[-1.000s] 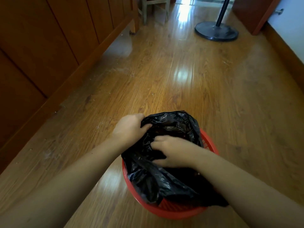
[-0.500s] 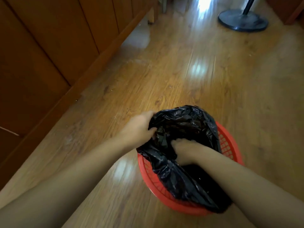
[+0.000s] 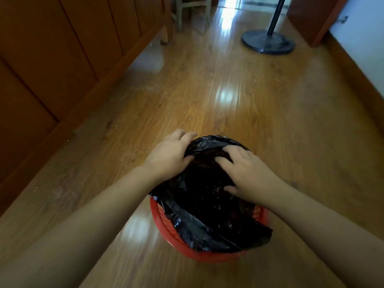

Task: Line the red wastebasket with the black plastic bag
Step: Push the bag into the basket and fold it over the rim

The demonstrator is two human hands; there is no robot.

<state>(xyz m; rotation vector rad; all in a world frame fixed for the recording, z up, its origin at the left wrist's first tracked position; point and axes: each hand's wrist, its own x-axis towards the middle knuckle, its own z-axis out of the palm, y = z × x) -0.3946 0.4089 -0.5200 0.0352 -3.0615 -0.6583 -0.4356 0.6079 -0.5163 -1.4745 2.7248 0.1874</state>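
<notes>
Moved: both my hands have come up to the far edge of the bag since half a second ago; my right one was sunk down inside it then, and now lies on top.
Cabinet (image 3: 52, 65): wooden panels along the left, well apart from the work.
Left hand (image 3: 170, 152): closed on the bag's far-left edge, thumb inside the mouth, fingers curled over the outside.
Bag (image 3: 207, 208): black film sitting in the basket, mouth open, far edge bunched high, near edge flopped over the rim toward me.
Basket (image 3: 166, 225): red mesh, standing on the floor (image 3: 249, 113) right below me; its rim shows bare at near left and a little at right.
Right hand (image 3: 245, 171): fingers spread flat on the far-right part of the bag, pressing, not pinching; holds nothing.
Fan base (image 3: 268, 41): dark disc far off at upper right, no concern.
Handling: I judge the film very light, limp and slick, easy to tear on the mesh.
Where to hold: the hem itself, pinched at two spots well apart, then stretched outward and folded down over the rim.
</notes>
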